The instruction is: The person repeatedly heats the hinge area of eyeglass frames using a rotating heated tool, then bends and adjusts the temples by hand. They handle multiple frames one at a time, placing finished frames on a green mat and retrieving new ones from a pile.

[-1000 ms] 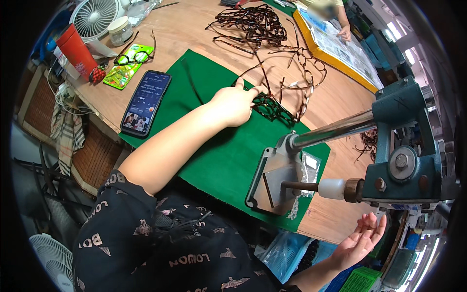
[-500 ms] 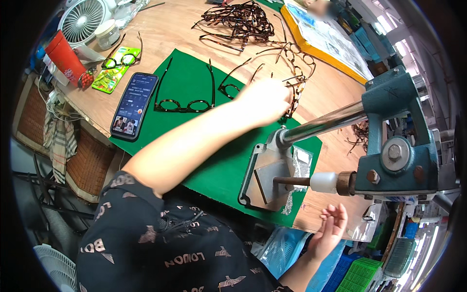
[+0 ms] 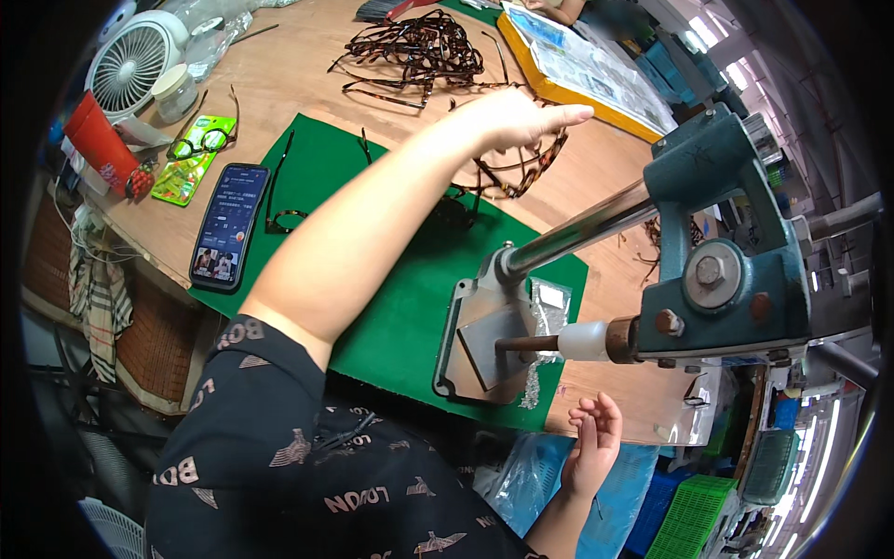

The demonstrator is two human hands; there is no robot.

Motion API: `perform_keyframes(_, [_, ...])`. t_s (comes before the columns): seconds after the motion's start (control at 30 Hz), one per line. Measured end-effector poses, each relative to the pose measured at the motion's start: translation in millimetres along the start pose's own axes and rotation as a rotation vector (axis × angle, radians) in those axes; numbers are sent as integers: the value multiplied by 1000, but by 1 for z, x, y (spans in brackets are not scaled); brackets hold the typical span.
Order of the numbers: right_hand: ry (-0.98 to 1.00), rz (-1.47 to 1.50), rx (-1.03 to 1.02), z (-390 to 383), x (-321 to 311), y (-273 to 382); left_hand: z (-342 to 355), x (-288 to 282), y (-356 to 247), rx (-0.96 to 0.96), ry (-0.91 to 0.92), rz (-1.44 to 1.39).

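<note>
While reaching: left hand (image 3: 510,116) stretches far across the green mat (image 3: 410,279), above tortoiseshell eyeglass frames (image 3: 526,163).
Left fingers: extended and together, gripping nothing visible.
Change: a second ago this hand pressed on a frame on the mat; now it has lifted toward the far pile of frames (image 3: 414,51), suggesting another frame is being fetched.
Left behind: black glasses (image 3: 289,182) lie on the mat beside a phone (image 3: 228,226).
Right hand (image 3: 594,443): open, fingers apart, empty, near the worktop edge below the press (image 3: 717,270).
</note>
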State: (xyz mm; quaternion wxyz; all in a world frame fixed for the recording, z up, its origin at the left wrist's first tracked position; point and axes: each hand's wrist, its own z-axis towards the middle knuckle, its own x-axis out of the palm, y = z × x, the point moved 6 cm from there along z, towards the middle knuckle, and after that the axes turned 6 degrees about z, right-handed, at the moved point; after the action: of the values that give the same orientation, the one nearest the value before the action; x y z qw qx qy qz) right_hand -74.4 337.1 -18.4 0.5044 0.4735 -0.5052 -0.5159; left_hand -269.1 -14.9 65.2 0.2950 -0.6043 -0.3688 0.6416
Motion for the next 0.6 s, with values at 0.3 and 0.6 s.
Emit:
perform_keyframes(0.3, [133, 36, 4, 4, 26, -4, -61, -18, 15, 181, 233, 177])
perform_keyframes(0.6, [124, 40, 21, 2, 18, -11, -78, -22, 27, 203, 372, -192])
